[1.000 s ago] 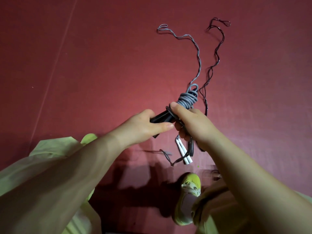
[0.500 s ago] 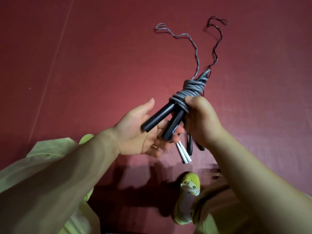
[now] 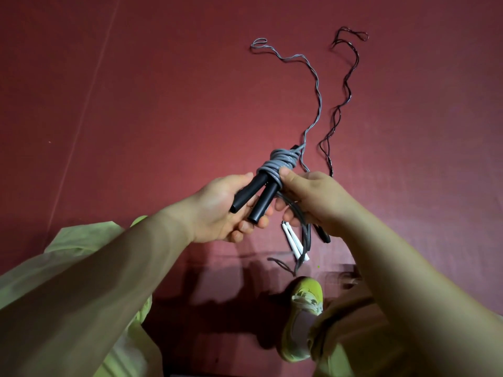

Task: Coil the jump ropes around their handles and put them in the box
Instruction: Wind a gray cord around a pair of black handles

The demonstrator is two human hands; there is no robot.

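Two black handles of the grey jump rope lie side by side in my left hand, whose fingers curl under them. Grey rope is wound in several turns round their upper ends. My right hand pinches the coil with its thumb and holds a loop of the rope below. The rest of the grey rope trails away over the red floor. A second, dark rope lies beside it, its black handle under my right hand. White handles lie on the floor. No box is in view.
The red floor mat fills the view, with a seam line at the left. My yellow-green shoe and pale green trouser legs take up the bottom of the view.
The black handles swung from pointing left to pointing down toward me. My left hand opened under them, then closed round them. More grey turns sit on the handles, and the loose grey rope is shorter.
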